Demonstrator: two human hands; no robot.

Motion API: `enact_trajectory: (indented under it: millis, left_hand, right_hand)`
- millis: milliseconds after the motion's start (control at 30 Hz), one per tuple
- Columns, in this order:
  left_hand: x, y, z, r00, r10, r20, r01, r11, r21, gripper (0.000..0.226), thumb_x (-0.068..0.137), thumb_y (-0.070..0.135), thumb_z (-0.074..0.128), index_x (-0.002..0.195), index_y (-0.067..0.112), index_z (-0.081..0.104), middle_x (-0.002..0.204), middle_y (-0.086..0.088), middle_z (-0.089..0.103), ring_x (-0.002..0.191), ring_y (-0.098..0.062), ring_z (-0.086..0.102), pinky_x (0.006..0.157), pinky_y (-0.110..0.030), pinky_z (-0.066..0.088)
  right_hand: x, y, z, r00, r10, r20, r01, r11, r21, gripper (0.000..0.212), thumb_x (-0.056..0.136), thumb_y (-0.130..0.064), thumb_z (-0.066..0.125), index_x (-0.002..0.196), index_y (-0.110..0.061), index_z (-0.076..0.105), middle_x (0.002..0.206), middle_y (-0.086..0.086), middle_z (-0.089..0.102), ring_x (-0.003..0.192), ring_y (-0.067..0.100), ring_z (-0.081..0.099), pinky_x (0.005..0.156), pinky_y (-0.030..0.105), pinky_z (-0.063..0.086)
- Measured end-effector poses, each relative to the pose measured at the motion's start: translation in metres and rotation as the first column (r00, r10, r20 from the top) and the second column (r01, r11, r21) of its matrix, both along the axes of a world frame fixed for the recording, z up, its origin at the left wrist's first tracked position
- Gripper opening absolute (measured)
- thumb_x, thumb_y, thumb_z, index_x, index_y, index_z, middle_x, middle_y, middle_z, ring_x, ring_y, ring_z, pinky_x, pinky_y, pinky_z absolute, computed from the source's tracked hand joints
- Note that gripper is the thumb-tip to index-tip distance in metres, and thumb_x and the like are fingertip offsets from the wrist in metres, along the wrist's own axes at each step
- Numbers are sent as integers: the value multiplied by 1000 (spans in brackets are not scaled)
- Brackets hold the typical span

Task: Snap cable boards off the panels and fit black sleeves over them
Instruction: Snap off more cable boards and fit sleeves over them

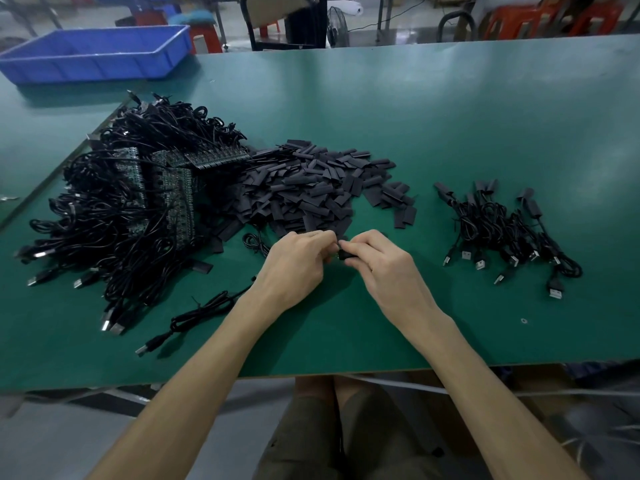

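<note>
- Black sleeve is pinched in the right hand, just above the green table, in front of the sleeve heap.
- Left hand has its fingers curled on what I take to be the cable board; the board itself is hidden.
- Technique: keep the sleeve mouth open and square to the board, push straight, don't crease it, and don't pull on the lead.
- Counts:
  - sleeve heap: one, far too many sleeves to count
  - panel strips: at least three show among the tangled cables
  - sleeved cables: roughly ten, in one group on the right
  - loose cable: one
  - blue bin: one
</note>
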State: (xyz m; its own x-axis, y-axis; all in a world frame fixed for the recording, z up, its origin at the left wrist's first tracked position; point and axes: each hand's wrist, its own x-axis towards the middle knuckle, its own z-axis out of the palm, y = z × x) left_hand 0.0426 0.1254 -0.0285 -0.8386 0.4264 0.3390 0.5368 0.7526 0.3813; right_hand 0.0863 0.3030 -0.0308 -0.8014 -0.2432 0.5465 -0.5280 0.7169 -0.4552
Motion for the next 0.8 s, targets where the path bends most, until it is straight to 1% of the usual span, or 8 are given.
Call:
enact_trajectory:
  millis: [100, 233, 300, 333, 400, 467, 600, 800]
  left_hand:
    - [-1, 1, 0, 1000, 12, -9, -12, 999, -40, 22, 95, 0, 48, 83, 18, 51, 79, 15, 54, 63, -12, 35, 67, -25, 22]
    - [1, 1, -1, 999, 30, 22, -30, 1000, -10, 23, 99, 3, 45, 81, 17, 46, 68, 19, 46, 58, -5, 38, 66, -22, 25]
    - [1, 0, -1, 998, 24, 55, -24, 1000, 1, 23, 102, 6, 45, 81, 15, 46, 64, 16, 46, 60, -15, 42, 65, -19, 32]
    - [0, -1, -1, 997, 12, 77, -13, 1000, 13, 23, 105, 10, 45, 82, 15, 47, 64, 13, 48, 62, -21, 45, 62, -24, 34]
    - [0, -1, -1, 995, -22, 99, 17, 999, 43, 26, 109, 24, 43, 87, 13, 52, 69, 6, 56, 67, -25, 50, 62, -35, 36]
    - [1, 1, -1, 997, -42, 70, 38, 998, 56, 29, 109, 33, 40, 98, 13, 58, 82, 3, 66, 75, -25, 55, 70, -31, 34]
    - [0, 1, -2, 998, -68, 7, 66, 992, 112, 24, 102, 35, 57, 119, 17, 56, 110, 10, 68, 99, -6, 59, 97, -24, 33]
    - [-5, -2, -5, 993, 52, -106, -38, 991, 127, 17, 100, 19, 63, 116, 18, 68, 108, 8, 65, 99, -10, 56, 95, -27, 34]
  right_hand:
    - [0, 0, 0, 1000, 4, 18, -4, 1000, -3, 30, 91, 2, 73, 121, 4, 71, 104, 12, 68, 88, 26, 69, 85, 39, 60]
    - [1, 0, 1, 1000, 6, 23, -6, 1000, -2, 31, 91, 0, 73, 122, 3, 71, 104, 11, 68, 88, 25, 69, 84, 38, 60]
    - [2, 0, 1, 1000, 0, 27, 1, 1000, -2, 30, 93, -4, 72, 122, 2, 71, 103, 11, 68, 86, 25, 68, 83, 38, 60]
    - [2, 0, 1, 1000, -8, 26, 8, 1000, -3, 29, 94, -5, 72, 122, 2, 71, 103, 10, 68, 86, 25, 68, 82, 38, 60]
    - [1, -1, 1, 999, -34, 20, 34, 999, -17, 27, 94, -6, 72, 120, 3, 72, 101, 11, 68, 85, 25, 68, 81, 39, 60]
    - [0, -2, 0, 998, -66, 14, 66, 998, -24, 27, 95, -6, 71, 120, 3, 72, 101, 12, 68, 84, 27, 68, 80, 40, 60]
    - [-4, 0, -2, 986, -155, 54, 158, 985, -64, 28, 98, -9, 67, 123, 3, 70, 105, 11, 67, 89, 26, 68, 82, 42, 59]
    - [-9, 4, -1, 968, -214, 131, 235, 956, -176, 26, 96, -9, 71, 120, -1, 73, 107, 7, 68, 93, 17, 65, 90, 31, 53]
